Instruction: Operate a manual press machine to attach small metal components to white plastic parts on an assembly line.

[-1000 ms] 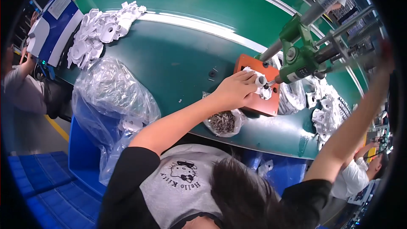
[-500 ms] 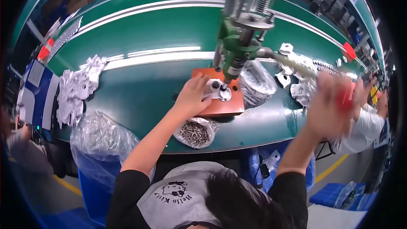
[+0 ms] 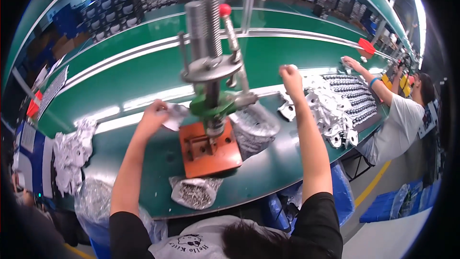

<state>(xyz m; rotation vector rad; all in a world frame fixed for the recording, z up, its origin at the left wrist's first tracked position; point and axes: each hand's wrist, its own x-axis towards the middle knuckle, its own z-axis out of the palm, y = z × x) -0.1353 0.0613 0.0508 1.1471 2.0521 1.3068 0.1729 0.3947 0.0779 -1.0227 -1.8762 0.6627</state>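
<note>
Pinched in your left hand (image 3: 155, 115): white part (image 3: 176, 117), left of the orange fixture (image 3: 215, 167) | your right hand (image 3: 291, 80): curled, contents unclear | part off fixture; left pile (image 3: 72, 156), right pile (image 3: 323, 103): done or waiting, unclear

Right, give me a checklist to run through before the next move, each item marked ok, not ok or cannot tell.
1. Left hand has a grip on a white part: ok, held beside the press.
2. That part is off the orange block: ok, it is in the hand.
3. Both hands off the red-knobbed lever: ok, neither touches it.
4. Small metal pieces at hand: ok, their open bag lies on the person's side of the block.
5. Right hand free: cannot tell, its fingertips show too small.
</note>
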